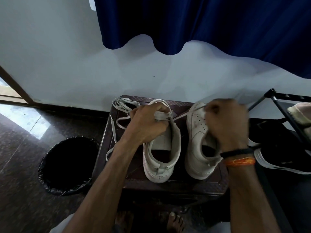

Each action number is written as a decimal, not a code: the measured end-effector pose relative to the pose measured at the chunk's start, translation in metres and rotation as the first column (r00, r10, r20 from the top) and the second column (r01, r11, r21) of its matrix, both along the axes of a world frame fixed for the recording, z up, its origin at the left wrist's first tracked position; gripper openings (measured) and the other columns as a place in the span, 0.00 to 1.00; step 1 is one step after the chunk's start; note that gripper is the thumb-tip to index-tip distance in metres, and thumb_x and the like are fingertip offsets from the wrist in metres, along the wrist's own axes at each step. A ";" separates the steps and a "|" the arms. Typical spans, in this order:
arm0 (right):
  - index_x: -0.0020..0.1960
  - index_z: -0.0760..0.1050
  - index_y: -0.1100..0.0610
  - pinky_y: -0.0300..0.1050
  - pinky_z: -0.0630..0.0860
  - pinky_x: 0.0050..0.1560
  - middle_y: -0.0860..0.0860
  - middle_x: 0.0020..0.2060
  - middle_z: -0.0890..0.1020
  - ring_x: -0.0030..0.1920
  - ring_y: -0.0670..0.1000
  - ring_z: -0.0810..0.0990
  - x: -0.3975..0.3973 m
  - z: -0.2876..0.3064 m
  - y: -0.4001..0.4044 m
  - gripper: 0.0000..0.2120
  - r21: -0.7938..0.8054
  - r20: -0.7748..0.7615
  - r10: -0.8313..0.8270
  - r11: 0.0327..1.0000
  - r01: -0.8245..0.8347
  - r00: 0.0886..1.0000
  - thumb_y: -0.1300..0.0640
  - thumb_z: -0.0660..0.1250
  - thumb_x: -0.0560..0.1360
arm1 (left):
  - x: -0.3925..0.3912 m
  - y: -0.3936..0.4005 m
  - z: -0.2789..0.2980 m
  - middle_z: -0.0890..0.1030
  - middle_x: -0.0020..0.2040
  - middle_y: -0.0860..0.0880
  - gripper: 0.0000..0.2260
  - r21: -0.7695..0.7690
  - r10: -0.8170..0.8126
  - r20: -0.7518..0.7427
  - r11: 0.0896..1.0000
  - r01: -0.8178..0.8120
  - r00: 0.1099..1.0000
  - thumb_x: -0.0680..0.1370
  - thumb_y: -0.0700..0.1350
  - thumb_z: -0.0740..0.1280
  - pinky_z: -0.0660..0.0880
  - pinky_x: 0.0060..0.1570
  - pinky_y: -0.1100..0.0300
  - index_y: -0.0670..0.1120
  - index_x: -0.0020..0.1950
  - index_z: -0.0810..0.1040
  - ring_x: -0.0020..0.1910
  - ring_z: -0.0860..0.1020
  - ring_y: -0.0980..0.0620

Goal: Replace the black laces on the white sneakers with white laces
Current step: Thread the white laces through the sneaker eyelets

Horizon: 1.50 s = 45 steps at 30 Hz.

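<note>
threading the white lace (185,116) through the left sneaker (161,142) is the step in hand, judging by how the line runs taut from that shoe's front eyelets across to the right hand (226,121). the left hand (148,121) curls its fingers over the tongue and eyelet area of the left sneaker, pinning it down on the small dark table (168,185); the right hand is closed in a fist over the toe end of the right sneaker (200,142), and it looks to be pinching the lace end, though motion blur hides the fingertips. both sneakers stand side by side in the middle of the table, heels toward its near edge. the rest of that lace trails loose off the table's left edge (112,132), and a second white lace (124,102) lies bundled at the far left corner. no black lace is visible on either shoe.

to do this well, i'd keep the left hand pressing the shoe so it doesn't slide, pull the lace flat rather than twisted, and even up both ends before crossing to the next eyelets. a black-lined bin (69,165) sits on the floor off the left edge.
</note>
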State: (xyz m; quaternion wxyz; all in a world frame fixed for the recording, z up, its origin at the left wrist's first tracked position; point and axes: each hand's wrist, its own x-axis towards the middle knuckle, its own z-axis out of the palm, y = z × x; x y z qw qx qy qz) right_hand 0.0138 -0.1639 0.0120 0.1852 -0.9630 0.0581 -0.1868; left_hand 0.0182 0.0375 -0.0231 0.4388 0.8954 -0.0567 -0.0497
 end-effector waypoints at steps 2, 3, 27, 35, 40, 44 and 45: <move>0.47 0.87 0.57 0.49 0.77 0.46 0.59 0.43 0.87 0.45 0.65 0.84 -0.003 0.009 -0.016 0.16 0.086 0.118 -0.150 0.986 0.140 0.982 0.56 0.62 0.68 | -0.001 0.000 0.002 0.77 0.44 0.70 0.21 -0.008 0.004 -0.008 1.000 -0.004 1.000 0.65 0.51 0.62 0.66 0.70 0.45 0.58 0.56 0.81 0.55 0.77 0.58; 0.50 0.87 0.57 0.49 0.77 0.50 0.58 0.46 0.87 0.48 0.65 0.84 -0.005 0.010 -0.018 0.18 0.110 0.131 -0.169 0.982 0.155 0.977 0.55 0.62 0.68 | -0.001 0.000 0.002 0.77 0.44 0.71 0.21 -0.015 0.003 -0.011 1.000 -0.003 1.000 0.65 0.51 0.62 0.66 0.70 0.45 0.58 0.56 0.81 0.56 0.77 0.58; 0.61 0.84 0.50 0.52 0.80 0.57 0.55 0.55 0.86 0.56 0.61 0.84 -0.004 0.002 0.010 0.21 0.010 -0.017 0.138 0.990 -0.138 0.990 0.61 0.70 0.69 | -0.003 -0.004 0.003 0.76 0.44 0.70 0.21 -0.026 0.015 0.019 1.000 -0.014 1.000 0.65 0.51 0.62 0.64 0.71 0.45 0.56 0.56 0.82 0.58 0.77 0.58; 0.53 0.85 0.43 0.49 0.78 0.47 0.51 0.48 0.85 0.51 0.59 0.81 0.002 -0.025 0.031 0.11 -0.161 -0.249 0.292 0.928 -0.337 0.923 0.48 0.66 0.74 | -0.004 -0.004 0.004 0.81 0.44 0.63 0.20 -0.030 0.049 0.016 0.998 -0.048 0.999 0.64 0.51 0.62 0.69 0.66 0.44 0.56 0.55 0.82 0.53 0.78 0.57; 0.46 0.86 0.52 0.50 0.79 0.44 0.56 0.42 0.86 0.44 0.63 0.83 0.007 -0.011 0.006 0.12 -0.056 -0.022 0.056 0.997 -0.057 0.998 0.53 0.64 0.71 | -0.004 -0.003 0.004 0.77 0.41 0.74 0.13 -0.058 0.042 -0.025 0.997 -0.043 0.999 0.72 0.46 0.68 0.69 0.67 0.42 0.58 0.54 0.81 0.45 0.75 0.65; 0.48 0.87 0.51 0.48 0.80 0.46 0.53 0.46 0.88 0.47 0.59 0.85 0.001 -0.001 -0.010 0.10 0.020 0.041 -0.041 0.999 0.041 0.998 0.60 0.69 0.71 | -0.006 -0.003 0.006 0.75 0.46 0.74 0.18 -0.052 0.027 -0.047 0.998 -0.030 0.999 0.66 0.51 0.63 0.67 0.70 0.43 0.60 0.54 0.80 0.55 0.75 0.60; 0.51 0.87 0.51 0.48 0.81 0.50 0.52 0.49 0.88 0.51 0.58 0.85 -0.001 0.001 -0.005 0.12 0.029 0.021 0.016 0.999 -0.017 1.000 0.60 0.70 0.71 | -0.005 -0.003 0.005 0.75 0.46 0.74 0.19 -0.048 0.024 -0.049 0.999 -0.027 0.998 0.66 0.51 0.63 0.66 0.70 0.43 0.59 0.55 0.80 0.56 0.75 0.60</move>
